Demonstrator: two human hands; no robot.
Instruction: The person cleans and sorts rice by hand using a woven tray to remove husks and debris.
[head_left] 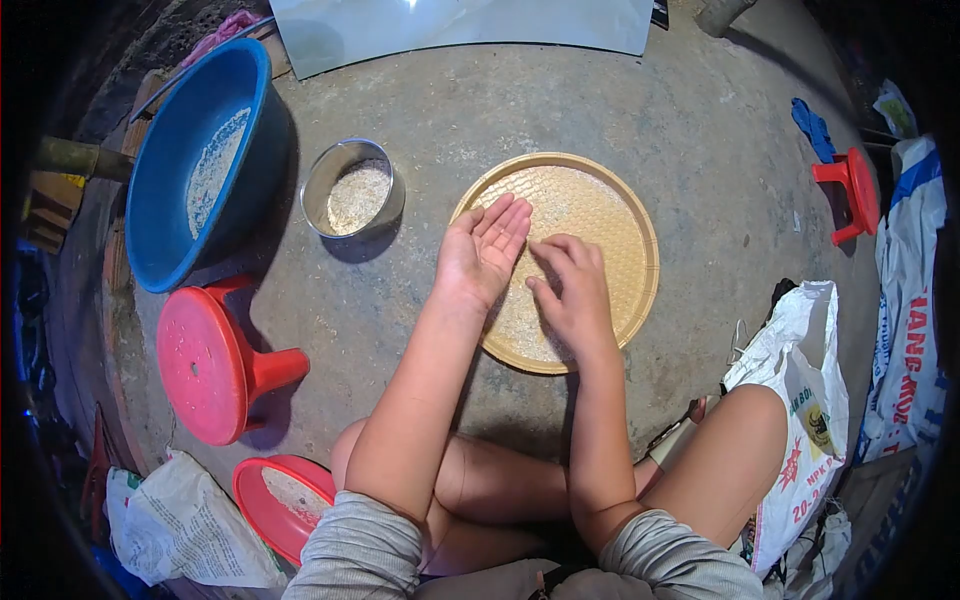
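My left hand [484,250] is turned palm up over the left part of a round woven tray [648,250], its fingers stretched out and slightly cupped. No object can be made out on the palm. Just to its right, my right hand [574,290] hovers above the same tray with bent fingers, a gap showing between thumb and forefinger. Pale grains or dust [545,345] lie thinly on the weave, mostly toward the near rim. Whether single grains stick to my fingertips is too small to tell.
A clear round container [310,205] with pale grain stands left of the tray. Farther left are a large blue basin [150,215] and a red stool [200,365]. A red basin [245,490] sits by my left leg, a white sack [800,400] by my right knee.
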